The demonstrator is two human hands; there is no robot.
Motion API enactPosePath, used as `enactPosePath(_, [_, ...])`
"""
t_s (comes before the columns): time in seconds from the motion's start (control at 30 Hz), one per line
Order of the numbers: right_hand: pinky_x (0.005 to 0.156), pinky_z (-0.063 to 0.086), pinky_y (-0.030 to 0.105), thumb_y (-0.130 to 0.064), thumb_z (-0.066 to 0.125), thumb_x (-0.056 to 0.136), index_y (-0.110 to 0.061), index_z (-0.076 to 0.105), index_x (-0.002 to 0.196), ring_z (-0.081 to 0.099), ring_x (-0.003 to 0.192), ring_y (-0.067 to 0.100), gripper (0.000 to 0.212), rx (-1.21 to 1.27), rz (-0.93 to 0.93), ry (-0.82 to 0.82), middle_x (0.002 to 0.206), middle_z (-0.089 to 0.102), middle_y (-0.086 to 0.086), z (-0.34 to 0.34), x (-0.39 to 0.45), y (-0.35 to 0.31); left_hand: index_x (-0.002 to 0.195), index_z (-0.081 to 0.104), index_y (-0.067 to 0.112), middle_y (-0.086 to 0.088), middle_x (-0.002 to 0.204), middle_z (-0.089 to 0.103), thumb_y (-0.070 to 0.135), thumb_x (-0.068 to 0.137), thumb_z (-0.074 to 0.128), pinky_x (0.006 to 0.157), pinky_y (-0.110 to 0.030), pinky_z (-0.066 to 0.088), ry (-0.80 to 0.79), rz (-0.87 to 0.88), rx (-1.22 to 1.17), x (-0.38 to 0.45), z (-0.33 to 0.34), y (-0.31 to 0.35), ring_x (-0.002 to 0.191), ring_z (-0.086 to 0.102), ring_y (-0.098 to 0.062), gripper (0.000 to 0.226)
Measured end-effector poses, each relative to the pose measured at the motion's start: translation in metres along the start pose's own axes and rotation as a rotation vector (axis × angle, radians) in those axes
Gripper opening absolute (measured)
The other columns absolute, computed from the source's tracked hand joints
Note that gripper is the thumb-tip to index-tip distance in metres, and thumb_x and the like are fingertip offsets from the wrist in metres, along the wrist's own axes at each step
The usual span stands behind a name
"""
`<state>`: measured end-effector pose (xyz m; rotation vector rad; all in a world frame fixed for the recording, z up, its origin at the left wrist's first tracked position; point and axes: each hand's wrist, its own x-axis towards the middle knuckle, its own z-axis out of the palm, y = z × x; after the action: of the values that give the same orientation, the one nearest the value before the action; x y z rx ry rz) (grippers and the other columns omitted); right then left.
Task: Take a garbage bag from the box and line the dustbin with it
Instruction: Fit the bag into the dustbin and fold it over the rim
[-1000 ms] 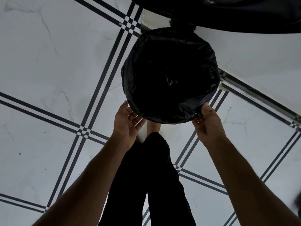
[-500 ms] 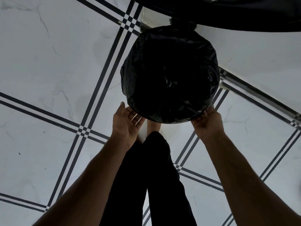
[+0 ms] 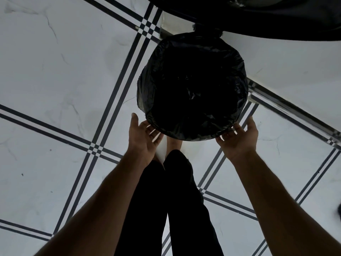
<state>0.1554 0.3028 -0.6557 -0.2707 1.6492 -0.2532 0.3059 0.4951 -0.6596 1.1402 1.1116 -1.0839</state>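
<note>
A round dustbin stands on the tiled floor, wholly wrapped by a black garbage bag (image 3: 191, 85) whose edge is folded down over the rim. The bin's own surface is hidden under the plastic. My left hand (image 3: 143, 139) is at the near-left of the rim, palm up, fingers spread and tucked under the bag's fold. My right hand (image 3: 239, 137) is at the near-right of the rim, palm turned inward, fingers apart, fingertips at the bag's lower edge. Neither hand pinches the plastic that I can see. The box of bags is out of view.
White marble floor tiles with dark double lines (image 3: 96, 148) surround the bin. A large dark object (image 3: 258, 15) overhangs the top of the view, just behind the bin. My black-trousered legs (image 3: 175, 200) and a bare foot stand right in front of the bin.
Both hands have opened and drawn slightly back from the bag's rim; the right hand, earlier curled on the fold, now has its fingers spread. The bag stays over the bin.
</note>
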Motion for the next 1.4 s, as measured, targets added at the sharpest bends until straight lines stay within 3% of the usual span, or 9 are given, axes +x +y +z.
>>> enactPosePath(0.17, [0.099, 0.052, 0.04, -0.051, 0.041, 0.101, -0.011, 0.059, 0.126, 0.067, 0.11, 0.022, 0.05, -0.089, -0.02, 0.024, 0.118, 0.068, 0.007, -0.001, -0.002, -0.001, 0.122, 0.056, 0.009, -0.008, 0.108, 0.065, 0.055, 0.102, 0.027, 0.099, -0.039, 0.047, 0.106, 0.033, 0.063, -0.005, 0.005, 0.0, 0.104, 0.062, -0.022, 0.058])
enactPosePath(0.33, [0.067, 0.045, 0.026, -0.031, 0.041, 0.101, -0.018, 0.051, 0.114, 0.053, 0.083, 0.016, 0.021, -0.384, -0.393, 0.219, 0.095, 0.055, 0.001, 0.002, -0.022, -0.008, 0.104, 0.057, 0.014, 0.001, 0.087, 0.057, 0.032, 0.1, 0.039, 0.077, -0.03, 0.047, 0.362, 0.44, 0.357, -0.018, 0.009, 0.011, 0.09, 0.055, -0.02, 0.026])
enactPosePath(0.43, [0.074, 0.046, 0.028, -0.039, 0.037, 0.102, -0.024, 0.046, 0.129, 0.054, 0.086, 0.013, 0.032, -0.367, -0.564, 0.181, 0.108, 0.053, -0.002, 0.016, -0.05, -0.03, 0.098, 0.053, 0.023, 0.005, 0.093, 0.058, 0.028, 0.098, 0.043, 0.078, -0.025, 0.048, 0.339, 0.815, 0.566, -0.049, 0.027, 0.029, 0.083, 0.055, -0.005, 0.011])
enactPosePath(0.57, [0.08, 0.05, 0.03, -0.046, 0.031, 0.103, -0.031, 0.043, 0.136, 0.057, 0.094, 0.013, 0.038, -0.289, -0.746, 0.086, 0.126, 0.052, 0.001, 0.039, -0.096, -0.076, 0.127, 0.053, 0.016, 0.002, 0.118, 0.054, 0.022, 0.101, 0.04, 0.076, -0.003, 0.039, 0.251, 1.178, 0.625, -0.107, 0.073, 0.065, 0.097, 0.05, 0.008, 0.03])
enactPosePath(0.77, [0.091, 0.053, 0.029, -0.039, 0.038, 0.101, -0.027, 0.065, 0.12, 0.059, 0.11, 0.01, 0.035, -0.439, -0.898, -0.045, 0.13, 0.058, -0.003, 0.056, -0.152, -0.128, 0.138, 0.054, 0.012, -0.013, 0.138, 0.046, 0.026, 0.104, 0.039, 0.094, -0.013, 0.044, 0.072, 1.509, 0.8, -0.168, 0.117, 0.092, 0.124, 0.048, -0.015, 0.039])
enactPosePath(0.9, [0.097, 0.053, 0.036, -0.032, 0.055, 0.094, -0.02, 0.072, 0.099, 0.065, 0.102, 0.008, 0.022, -0.593, -0.951, -0.073, 0.11, 0.07, 0.0, 0.051, -0.162, -0.13, 0.122, 0.066, 0.009, -0.008, 0.133, 0.049, 0.02, 0.103, 0.043, 0.1, -0.009, 0.038, -0.019, 1.513, 1.001, -0.185, 0.113, 0.082, 0.124, 0.049, -0.015, 0.031])
enactPosePath(1.07, [0.075, 0.044, 0.006, -0.014, 0.061, 0.094, -0.011, 0.072, 0.096, 0.059, 0.092, -0.007, 0.011, -0.63, -0.927, -0.069, 0.108, 0.068, 0.004, 0.026, -0.174, -0.098, 0.116, 0.065, 0.011, -0.008, 0.136, 0.044, 0.017, 0.1, 0.048, 0.098, -0.015, 0.046, 0.027, 1.418, 1.111, -0.18, 0.079, 0.057, 0.124, 0.048, -0.011, 0.025])
enactPosePath(1.3, [0.077, 0.039, -0.004, -0.005, 0.062, 0.092, -0.016, 0.072, 0.105, 0.054, 0.101, -0.013, 0.02, -0.726, -0.783, -0.083, 0.125, 0.056, 0.003, -0.007, -0.149, -0.038, 0.112, 0.058, 0.011, -0.004, 0.135, 0.04, 0.005, 0.091, 0.058, 0.088, -0.01, 0.042, 0.037, 1.281, 1.187, -0.149, 0.031, 0.012, 0.103, 0.045, 0.02, 0.022])
enactPosePath(1.4, [0.077, 0.04, -0.004, -0.007, 0.062, 0.091, -0.014, 0.073, 0.104, 0.051, 0.097, -0.022, 0.018, -0.734, -0.762, -0.052, 0.123, 0.056, 0.0, -0.009, -0.132, -0.023, 0.109, 0.056, 0.011, -0.006, 0.133, 0.04, 0.002, 0.086, 0.062, 0.088, -0.021, 0.048, 0.066, 1.231, 1.208, -0.131, 0.024, 0.004, 0.098, 0.053, 0.003, 0.026])
